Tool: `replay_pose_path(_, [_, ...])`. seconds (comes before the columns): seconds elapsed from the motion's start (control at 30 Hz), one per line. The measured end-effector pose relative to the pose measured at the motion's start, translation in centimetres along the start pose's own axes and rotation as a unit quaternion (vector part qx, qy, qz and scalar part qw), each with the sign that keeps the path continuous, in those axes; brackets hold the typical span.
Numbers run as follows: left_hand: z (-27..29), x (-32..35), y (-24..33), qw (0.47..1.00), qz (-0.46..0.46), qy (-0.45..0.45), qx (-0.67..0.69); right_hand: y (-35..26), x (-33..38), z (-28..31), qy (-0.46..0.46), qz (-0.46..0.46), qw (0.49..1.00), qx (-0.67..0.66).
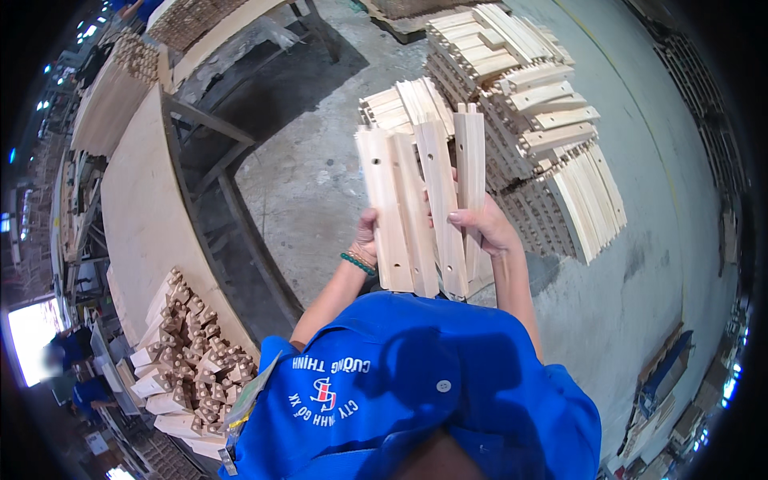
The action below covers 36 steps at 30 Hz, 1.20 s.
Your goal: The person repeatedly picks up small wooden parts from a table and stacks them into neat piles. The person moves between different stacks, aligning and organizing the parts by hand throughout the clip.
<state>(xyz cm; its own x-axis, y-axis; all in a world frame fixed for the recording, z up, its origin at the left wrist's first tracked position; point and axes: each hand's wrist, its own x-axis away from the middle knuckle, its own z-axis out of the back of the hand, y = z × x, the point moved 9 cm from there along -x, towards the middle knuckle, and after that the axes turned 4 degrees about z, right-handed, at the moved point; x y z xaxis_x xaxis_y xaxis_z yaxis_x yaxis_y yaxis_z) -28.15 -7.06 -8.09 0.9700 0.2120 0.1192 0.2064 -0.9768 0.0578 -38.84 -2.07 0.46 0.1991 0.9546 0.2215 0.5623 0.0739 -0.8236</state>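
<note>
Several pale wooden slats (390, 216) stand lengthwise in front of my chest, with small dark holes drilled in their faces. My left hand (366, 237) is closed round the outer left side of this bundle. On the other side my right hand (490, 227) grips the right-hand slats (442, 180), its thumb lying across one of them. One slat at the right (471, 152) has a narrow tenon at its top end. A gap parts the left slats from the right ones, and some fingers show behind it. The lower ends reach close to my blue shirt.
Beyond my hands rise tall stacks of similar slats (552, 120) on the concrete floor. A long wooden table (152, 216) curves along the left, with a pile of square-ended sticks (196, 360) beside me and stacked pieces (112, 100) at its far end. People in blue work at the far left.
</note>
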Motion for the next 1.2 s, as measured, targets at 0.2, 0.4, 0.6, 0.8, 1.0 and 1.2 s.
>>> replay_pose_path(0.2, [-1.2, -0.4, 2.7, 0.996, -0.081, -0.031, -0.016, 1.7, 0.1, 2.8, -0.054, -0.02, 0.988, -0.147])
replay_pose_path(0.4, [-0.9, -0.7, 3.2, 0.996, -0.092, -0.012, 0.002, 1.9, -0.5, 3.2, -0.065, -0.007, 0.973, -0.219])
replay_pose_path(0.6, [-1.2, -1.0, 1.9, 0.999, -0.038, 0.004, -0.037, 2.9, -0.6, 4.4, -0.055, -0.026, 0.963, -0.262])
replay_pose_path(0.8, [-1.6, -1.7, 0.6, 1.0, -0.011, 0.003, -0.025, 2.8, -1.0, 4.5, -0.029, -0.057, 0.977, -0.202])
replay_pose_path(1.0, [2.7, -1.5, 0.7, 0.996, -0.029, 0.07, -0.039, 2.0, -1.0, 3.3, 0.036, -0.027, 0.995, 0.085])
replay_pose_path(1.2, [2.2, -1.6, 0.3, 0.996, -0.031, 0.002, 0.079, 1.3, -0.6, 2.4, 0.02, -0.059, 0.998, 0.0])
